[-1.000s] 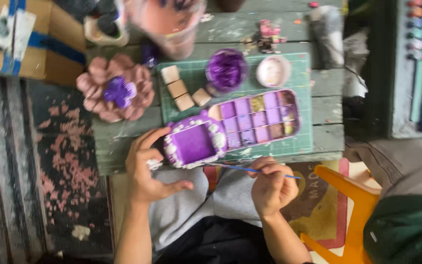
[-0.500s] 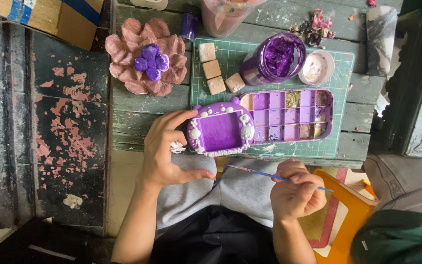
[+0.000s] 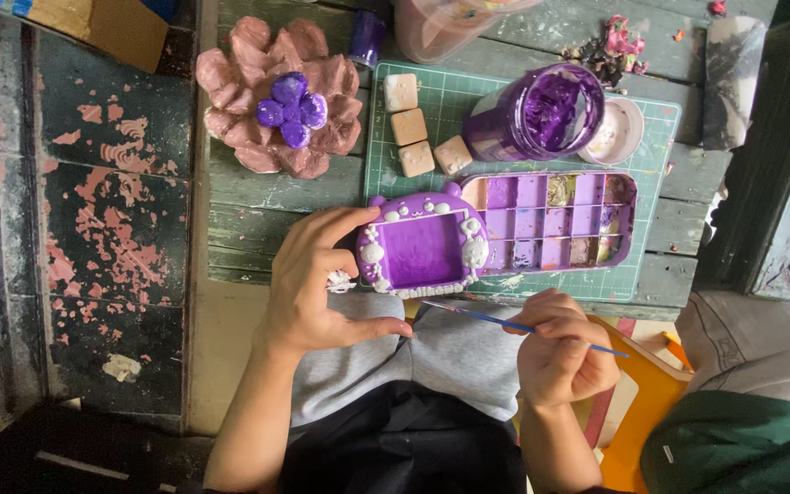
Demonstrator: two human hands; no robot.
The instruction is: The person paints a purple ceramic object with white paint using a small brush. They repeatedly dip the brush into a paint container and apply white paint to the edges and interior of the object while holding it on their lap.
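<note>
Mid-paint: left hand pinching purple frame by its edge, right hand pinching thin brush. Next prob needs tip w/ steady aim onto frame.

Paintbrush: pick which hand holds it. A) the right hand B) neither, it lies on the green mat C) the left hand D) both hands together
A: the right hand grips the thin blue paintbrush alone, while the left hand steadies the purple frame at the table edge.
</note>
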